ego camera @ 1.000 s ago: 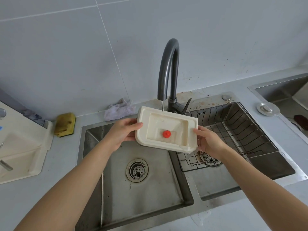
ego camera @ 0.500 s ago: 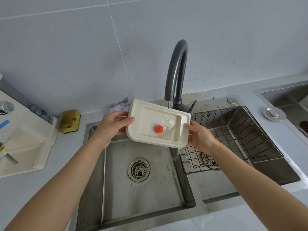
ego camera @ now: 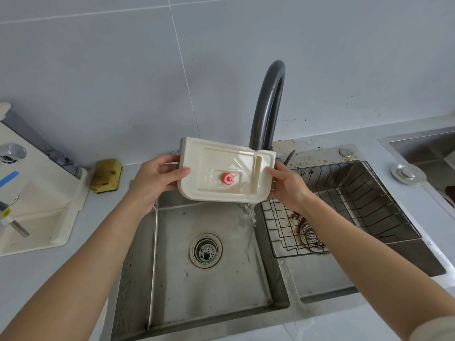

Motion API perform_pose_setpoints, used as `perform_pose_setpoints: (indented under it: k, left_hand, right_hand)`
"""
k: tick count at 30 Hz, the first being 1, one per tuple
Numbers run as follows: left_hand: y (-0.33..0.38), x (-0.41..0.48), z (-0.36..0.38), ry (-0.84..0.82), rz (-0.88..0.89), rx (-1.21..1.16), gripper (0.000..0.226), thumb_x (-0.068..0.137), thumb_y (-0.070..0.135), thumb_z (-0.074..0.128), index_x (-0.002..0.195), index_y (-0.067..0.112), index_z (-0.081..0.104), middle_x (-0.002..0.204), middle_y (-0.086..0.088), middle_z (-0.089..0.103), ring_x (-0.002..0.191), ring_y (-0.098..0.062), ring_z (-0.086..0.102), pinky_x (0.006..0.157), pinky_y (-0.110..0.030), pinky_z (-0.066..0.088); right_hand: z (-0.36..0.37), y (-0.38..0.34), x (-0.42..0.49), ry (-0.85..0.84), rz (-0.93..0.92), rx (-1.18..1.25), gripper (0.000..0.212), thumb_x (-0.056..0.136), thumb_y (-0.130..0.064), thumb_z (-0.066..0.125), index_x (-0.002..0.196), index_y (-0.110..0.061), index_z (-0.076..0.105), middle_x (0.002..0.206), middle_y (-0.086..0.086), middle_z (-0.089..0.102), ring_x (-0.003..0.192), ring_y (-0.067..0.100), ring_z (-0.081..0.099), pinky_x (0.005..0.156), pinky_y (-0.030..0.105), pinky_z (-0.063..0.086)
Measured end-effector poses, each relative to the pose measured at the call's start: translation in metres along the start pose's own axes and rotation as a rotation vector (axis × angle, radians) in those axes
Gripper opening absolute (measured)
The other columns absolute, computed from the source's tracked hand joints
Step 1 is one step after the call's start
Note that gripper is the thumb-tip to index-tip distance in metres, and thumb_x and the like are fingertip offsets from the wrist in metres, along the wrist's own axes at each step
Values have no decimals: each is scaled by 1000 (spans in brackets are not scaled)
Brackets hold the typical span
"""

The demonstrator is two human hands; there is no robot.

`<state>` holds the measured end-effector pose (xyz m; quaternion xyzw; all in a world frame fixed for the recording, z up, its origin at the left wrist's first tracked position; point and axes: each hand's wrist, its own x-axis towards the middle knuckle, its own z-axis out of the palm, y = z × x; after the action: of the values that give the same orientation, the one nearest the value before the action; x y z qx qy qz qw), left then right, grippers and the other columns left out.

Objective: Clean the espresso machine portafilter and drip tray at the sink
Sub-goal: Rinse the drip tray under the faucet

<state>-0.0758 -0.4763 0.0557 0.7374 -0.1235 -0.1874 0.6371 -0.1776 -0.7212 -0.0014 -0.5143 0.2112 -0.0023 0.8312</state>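
Tray [ego camera: 216, 178] lies long axis left-right, left hand [ego camera: 157, 178] and right hand [ego camera: 286, 185] pinching its ends, stream nearer right.

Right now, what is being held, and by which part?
The cream drip tray under the faucet: left hand grips its left short edge, right hand its right short edge.
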Motion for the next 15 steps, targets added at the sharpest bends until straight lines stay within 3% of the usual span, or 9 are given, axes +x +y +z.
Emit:
perform_pose_setpoints:
  k: [3, 6, 9, 15]
  left_hand:
    - [-6, 2, 1, 9, -15, -30, 36, 80, 2, 63, 114, 13, 55, 95, 0, 66, 85, -13, 64, 60, -15, 55]
    - [-12, 3, 3, 2, -16, -64, 27, 81, -1, 61, 99, 20, 59, 93, 2, 66, 84, -11, 65, 64, -15, 56]
    - [-18, 3, 7, -17, -15, -87, 31, 83, -2, 59, 94, 27, 57, 93, 5, 66, 84, -5, 65, 67, -13, 55]
    - [-44, 6, 22, -39, -101, -187, 36, 87, 0, 53, 120, 14, 49, 102, 4, 62, 93, -10, 60, 71, -15, 55]
  right_hand:
    - [0, -7, 3, -5, -29, -16, 26, 97, -9, 36, 117, -18, 49, 99, 3, 59, 85, 21, 57, 81, 37, 47]
    - [-1, -15, 4, -4, -61, -40, 26, 96, -7, 37, 112, -21, 52, 99, 2, 59, 85, 19, 58, 79, 33, 49]
    - [-4, -23, 4, 8, -106, -99, 32, 95, -6, 39, 123, -20, 46, 100, 3, 59, 83, 19, 58, 71, 27, 50]
    - [-10, -41, -4, 44, -149, -416, 41, 96, -10, 42, 136, -16, 38, 103, 3, 59, 89, 16, 58, 77, 28, 50]
